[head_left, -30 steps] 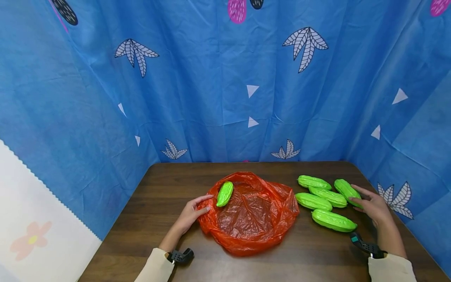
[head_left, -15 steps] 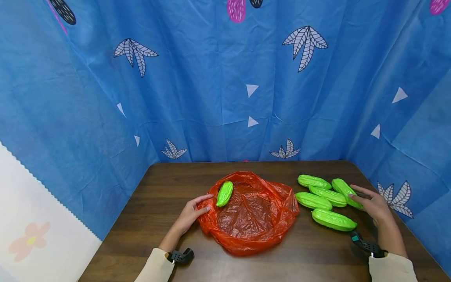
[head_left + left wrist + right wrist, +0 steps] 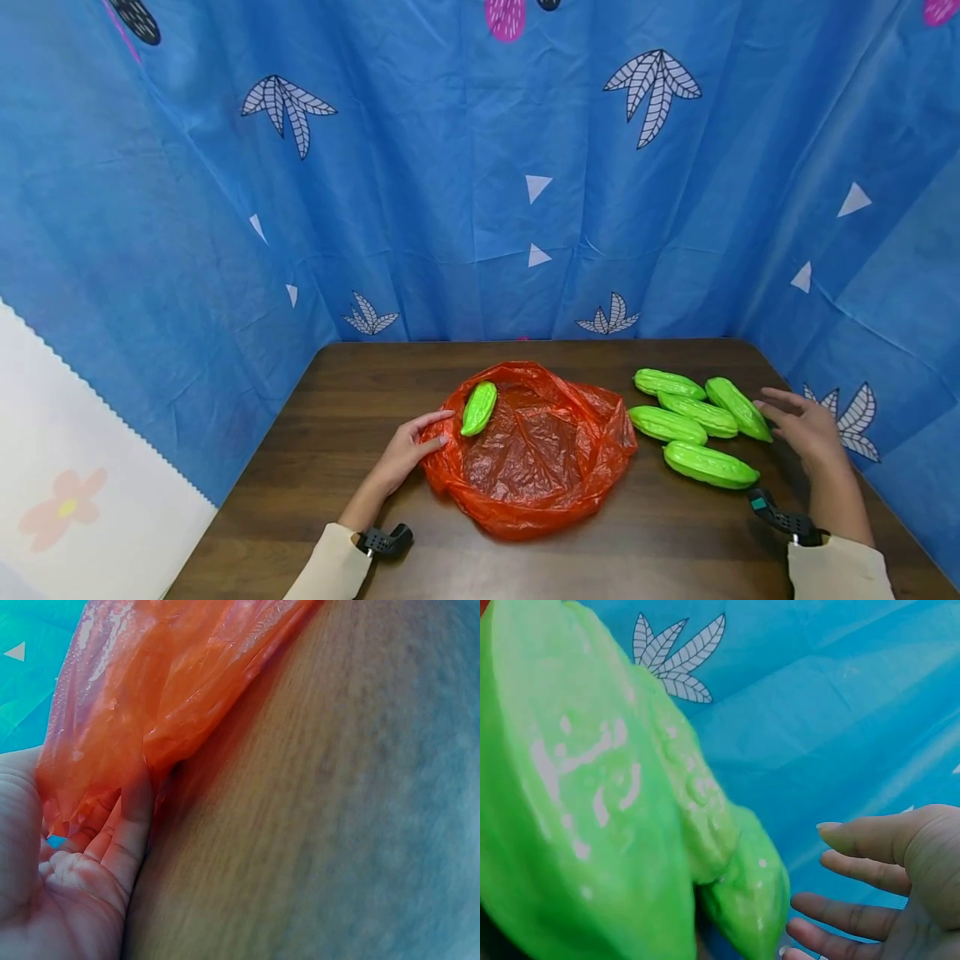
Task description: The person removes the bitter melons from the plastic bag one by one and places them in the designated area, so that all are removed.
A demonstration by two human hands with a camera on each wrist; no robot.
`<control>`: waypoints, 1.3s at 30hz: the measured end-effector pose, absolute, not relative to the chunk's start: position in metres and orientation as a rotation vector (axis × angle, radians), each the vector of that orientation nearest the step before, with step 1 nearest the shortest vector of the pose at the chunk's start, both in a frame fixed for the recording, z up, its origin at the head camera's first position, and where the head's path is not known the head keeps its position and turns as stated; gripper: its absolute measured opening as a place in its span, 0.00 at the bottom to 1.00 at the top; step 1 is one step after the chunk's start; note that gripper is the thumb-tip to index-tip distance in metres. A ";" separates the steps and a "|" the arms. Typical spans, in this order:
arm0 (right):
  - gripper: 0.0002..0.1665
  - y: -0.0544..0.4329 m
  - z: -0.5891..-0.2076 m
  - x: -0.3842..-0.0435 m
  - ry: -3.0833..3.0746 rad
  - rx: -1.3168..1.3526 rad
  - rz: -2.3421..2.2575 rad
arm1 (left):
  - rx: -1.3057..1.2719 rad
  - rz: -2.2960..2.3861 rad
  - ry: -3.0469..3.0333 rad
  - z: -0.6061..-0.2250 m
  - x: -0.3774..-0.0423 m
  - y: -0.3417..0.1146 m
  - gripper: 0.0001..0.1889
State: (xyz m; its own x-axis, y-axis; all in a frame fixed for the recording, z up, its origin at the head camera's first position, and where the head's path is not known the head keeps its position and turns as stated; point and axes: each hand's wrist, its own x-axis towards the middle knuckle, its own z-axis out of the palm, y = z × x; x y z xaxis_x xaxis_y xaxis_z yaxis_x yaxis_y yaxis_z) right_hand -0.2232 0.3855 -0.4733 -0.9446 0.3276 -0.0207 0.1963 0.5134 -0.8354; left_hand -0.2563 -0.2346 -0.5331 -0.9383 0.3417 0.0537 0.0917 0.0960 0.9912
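A red plastic bag [image 3: 525, 467] lies spread open on the table, and a bright green bitter melon [image 3: 479, 408] rests inside its left side. My left hand [image 3: 405, 450] holds the bag's left rim; in the left wrist view, the thin film [image 3: 150, 690] covers part of the fingers. To the right lies a group of several glossy green bitter melons [image 3: 697, 414]. My right hand [image 3: 808, 427] is just right of the slanted rightmost bitter melon [image 3: 738, 408]. Its fingers [image 3: 855, 915] are extended and hold nothing, with a gap to the melons in the right wrist view.
The brown wooden table [image 3: 360, 375] has a blue patterned curtain [image 3: 450, 167] along its back and sides. A white cloth with a flower print [image 3: 67, 508] hangs at the left. Each wrist wears a black camera mount [image 3: 386, 542].
My right hand has let go of the rightmost bitter melon and drawn back slightly to the right. That melon has settled beside the others. My left hand stays at the bag.
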 end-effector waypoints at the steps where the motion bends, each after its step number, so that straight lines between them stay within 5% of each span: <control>1: 0.43 0.384 -0.471 -0.223 -2.602 -0.460 1.405 | 0.435 1.944 2.175 -0.533 -0.256 -0.235 0.25; 14: 0.47 0.356 -0.436 -0.221 -2.580 -0.328 1.437 | 0.413 1.962 2.150 -0.533 -0.257 -0.235 0.26; 26: 0.37 0.324 -0.415 -0.216 -2.519 0.040 1.527 | 0.437 1.947 2.163 -0.533 -0.256 -0.235 0.25; 39: 0.35 0.282 -0.407 -0.222 -2.595 0.160 1.441 | 0.433 1.947 2.166 -0.534 -0.257 -0.235 0.25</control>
State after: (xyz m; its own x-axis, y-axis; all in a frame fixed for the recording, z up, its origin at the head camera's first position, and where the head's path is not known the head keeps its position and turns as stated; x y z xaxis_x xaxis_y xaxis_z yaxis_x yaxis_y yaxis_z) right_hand -0.2224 0.2816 -0.4073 -0.9800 -0.0116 0.1985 -0.1747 0.5274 -0.8315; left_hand -0.2573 -0.2354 -0.5337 -0.9378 0.3438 0.0486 0.0849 0.0913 0.9922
